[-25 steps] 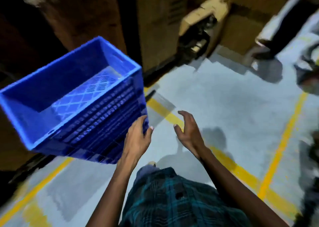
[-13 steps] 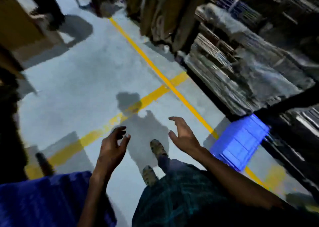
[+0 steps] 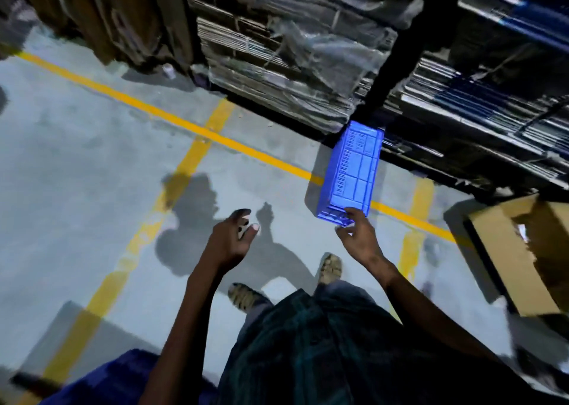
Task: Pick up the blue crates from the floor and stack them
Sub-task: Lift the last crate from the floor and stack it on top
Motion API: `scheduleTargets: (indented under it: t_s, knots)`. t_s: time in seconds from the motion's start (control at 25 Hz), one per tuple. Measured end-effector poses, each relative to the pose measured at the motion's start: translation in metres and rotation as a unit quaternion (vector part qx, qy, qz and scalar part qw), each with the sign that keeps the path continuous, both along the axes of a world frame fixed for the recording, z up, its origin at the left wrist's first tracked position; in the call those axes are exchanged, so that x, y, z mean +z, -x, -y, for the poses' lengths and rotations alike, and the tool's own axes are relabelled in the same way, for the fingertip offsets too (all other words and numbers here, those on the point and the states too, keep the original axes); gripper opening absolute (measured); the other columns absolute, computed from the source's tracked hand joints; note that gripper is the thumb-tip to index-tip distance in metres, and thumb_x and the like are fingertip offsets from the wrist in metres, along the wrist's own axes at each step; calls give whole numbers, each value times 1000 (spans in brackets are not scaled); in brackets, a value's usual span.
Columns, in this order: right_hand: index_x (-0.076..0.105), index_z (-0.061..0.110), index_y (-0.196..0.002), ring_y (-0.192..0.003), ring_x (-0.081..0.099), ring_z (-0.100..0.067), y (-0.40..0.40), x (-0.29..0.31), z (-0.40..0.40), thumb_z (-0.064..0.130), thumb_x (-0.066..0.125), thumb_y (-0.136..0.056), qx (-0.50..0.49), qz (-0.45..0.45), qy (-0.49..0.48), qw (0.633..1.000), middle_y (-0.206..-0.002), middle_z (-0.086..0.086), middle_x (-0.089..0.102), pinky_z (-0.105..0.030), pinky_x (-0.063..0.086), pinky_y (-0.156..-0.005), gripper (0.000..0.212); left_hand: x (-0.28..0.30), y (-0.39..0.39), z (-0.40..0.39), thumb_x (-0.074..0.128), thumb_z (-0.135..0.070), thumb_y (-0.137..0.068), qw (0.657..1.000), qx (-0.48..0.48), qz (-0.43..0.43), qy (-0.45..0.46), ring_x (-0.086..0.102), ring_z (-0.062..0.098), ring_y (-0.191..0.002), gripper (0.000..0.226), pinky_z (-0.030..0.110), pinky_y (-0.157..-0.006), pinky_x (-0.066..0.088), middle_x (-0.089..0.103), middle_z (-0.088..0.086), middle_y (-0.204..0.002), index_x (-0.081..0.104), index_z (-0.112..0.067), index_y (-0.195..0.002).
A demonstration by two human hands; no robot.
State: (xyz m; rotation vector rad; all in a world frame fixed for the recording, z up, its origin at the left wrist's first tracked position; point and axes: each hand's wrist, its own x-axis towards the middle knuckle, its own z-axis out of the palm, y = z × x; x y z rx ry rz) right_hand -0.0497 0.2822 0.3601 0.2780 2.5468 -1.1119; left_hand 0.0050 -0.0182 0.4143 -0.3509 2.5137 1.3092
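Both hands empty, the open right hand [image 3: 358, 238] nears a blue crate [image 3: 354, 170] lying on the floor [image 3: 77, 158] at far right, left hand [image 3: 229, 238] open too; pickup and stacking remain.

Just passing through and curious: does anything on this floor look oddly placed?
Yes. The blue crate ahead sits across the yellow floor line beside the stacked cardboard, apparently tipped with its ribbed underside or wall showing. The right hand reaches toward it.
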Motion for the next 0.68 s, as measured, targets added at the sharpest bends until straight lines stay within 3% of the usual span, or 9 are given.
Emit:
scheduleTargets:
  t_s: [0.16, 0.36, 0.52, 0.68]
  knots:
    - [25, 12, -146, -90, 62, -26, 8, -16, -73, 20, 63, -93, -72, 86, 36, 993, -139, -13, 51, -48, 50, -91, 66, -1, 38, -76, 52, -47, -85, 1000, -4, 9, 7, 67, 29, -110, 60, 37, -94, 53, 70, 17, -120, 56, -12, -134]
    - [28, 11, -145, -119, 55, -33, 53, -64, -155, 22, 65, -91, -79, 160, 15, 984, -140, -18, 50, -41, 45, -98, 67, -48, 101, -177, 56, -42, -87, 998, -5, 54, -30, 69, 26, -106, 54, 36, -94, 53, 71, 14, -117, 60, -11, -130]
    - [26, 8, -144, -125, 52, -36, 113, -134, -193, 24, 70, -86, -188, 189, 22, 964, -138, -20, 50, -43, 45, -102, 75, -120, 166, -232, 55, -40, -86, 991, -50, 122, -7, 68, 31, -108, 56, 37, -94, 52, 71, 18, -116, 58, -8, -131]
    - [28, 6, -144, -127, 51, -34, 173, -247, -213, 24, 72, -85, -254, 194, 35, 947, -142, -18, 47, -36, 42, -97, 77, -249, 236, -278, 58, -28, -92, 986, -77, 148, 12, 65, 32, -109, 38, 34, -89, 51, 70, 15, -116, 60, -11, -126]
